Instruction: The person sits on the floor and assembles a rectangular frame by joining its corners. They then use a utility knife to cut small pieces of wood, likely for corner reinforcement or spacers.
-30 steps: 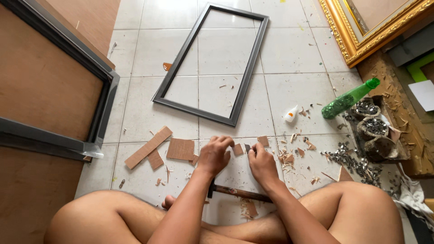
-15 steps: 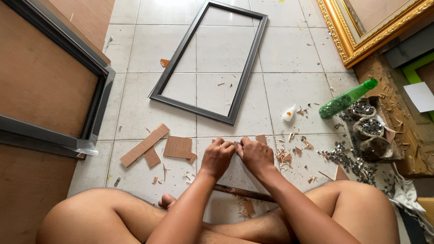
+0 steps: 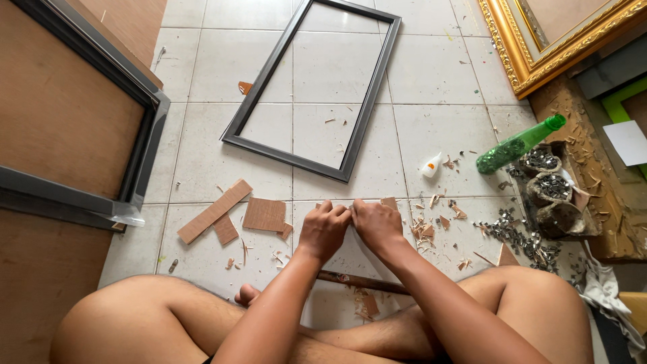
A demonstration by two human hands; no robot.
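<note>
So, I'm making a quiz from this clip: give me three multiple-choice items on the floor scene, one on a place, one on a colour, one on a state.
1. Where does the empty dark frame lie?
A. on the tiled floor beyond the hands
B. on the person's lap
C. on a table

2. What colour is the bottle?
A. red
B. green
C. blue

3. How are the left hand and right hand?
A. far apart
B. raised overhead
C. pressed together low over the floor

Answers: 1 A, tiles show through it. 2 B, body and cap are green. 3 C, their fingers meet.
</note>
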